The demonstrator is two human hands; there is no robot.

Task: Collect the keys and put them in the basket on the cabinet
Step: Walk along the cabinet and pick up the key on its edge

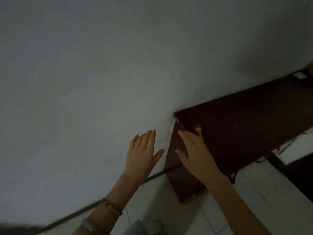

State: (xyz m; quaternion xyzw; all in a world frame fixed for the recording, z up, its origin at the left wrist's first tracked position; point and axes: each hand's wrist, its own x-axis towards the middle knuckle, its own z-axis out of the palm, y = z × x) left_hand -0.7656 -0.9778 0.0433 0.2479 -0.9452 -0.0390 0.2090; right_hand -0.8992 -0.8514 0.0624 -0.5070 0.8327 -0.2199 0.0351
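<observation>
A beaded bracelet (pixel 112 206) and a smooth pale bangle (pixel 88 225) are being worn on the left wrist, nearest the camera. Glossy white floor tiles (pixel 254 200) are being shown below, with thin dark grout lines running between them. The left hand (pixel 144 153) is being held flat and spread, fingers straight and close together, thumb out to the side, in front of the plain matte wall (pixel 84 82); nothing is being gripped by it. The right hand (pixel 194 153) is likewise being held spread, palm down, with the thumb splayed toward the left hand; nothing is being pinched. It is being held over the near corner of the cabinet (pixel 237 124), a dark reddish-brown piece with a flat, dull top and a straight edge against the wall.

A single key (pixel 198 130) is being seen lying on the cabinet top, pale and brassy, with a rounded head and a short shaft. It is lying just beside the right hand's fingers, partly hidden by them; whether it is being touched cannot be told. The left hand is being kept well apart from it. Farther along the cabinet, at the picture's right edge, blurred small items are being shown that cannot be made out.
</observation>
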